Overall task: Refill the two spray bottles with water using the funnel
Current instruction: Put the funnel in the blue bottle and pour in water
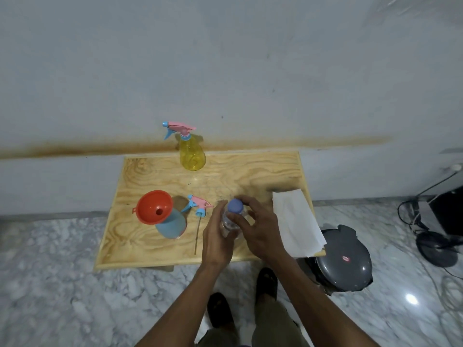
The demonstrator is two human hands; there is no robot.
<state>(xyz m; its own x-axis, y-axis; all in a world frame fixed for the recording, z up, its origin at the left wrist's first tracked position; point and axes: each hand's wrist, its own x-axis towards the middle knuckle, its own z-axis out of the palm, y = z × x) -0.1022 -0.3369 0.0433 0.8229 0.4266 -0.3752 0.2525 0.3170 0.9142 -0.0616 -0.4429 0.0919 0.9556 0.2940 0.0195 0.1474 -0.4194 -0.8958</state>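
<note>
Fingers (235, 214) of your right hand (260, 231) pinch the blue cap (235, 206) of the clear water bottle (228, 225), while your left hand (216, 236) is wrapped around the bottle body and keeps it upright on the tabletop (155, 176). Both hands are closed on this bottle. I judge that you are working on the cap, but if it is being opened or closed I cannot tell.

Only the head view is given. The red funnel (154, 206) sits already in the neck of the blue spray bottle (172, 225), just left of your left hand, and it leans a little. The loose spray head (199, 205) with its thin tube (197, 234) lies between this bottle and your hand. The yellow spray bottle (191, 154) stands at the far edge, well apart, with its sprayer on.

What could go wrong: if you squeeze the soft bottle when the cap is off, water may jump out onto the wood and the paper (295, 221). Your left wrist is near the tube, so a careless move could roll the spray head or knock the funnel, which looks top-heavy.

For room, the middle of the tabletop is free, and also the near left part. The paper hangs over the right edge, so keep the bottle away from that side.
</note>
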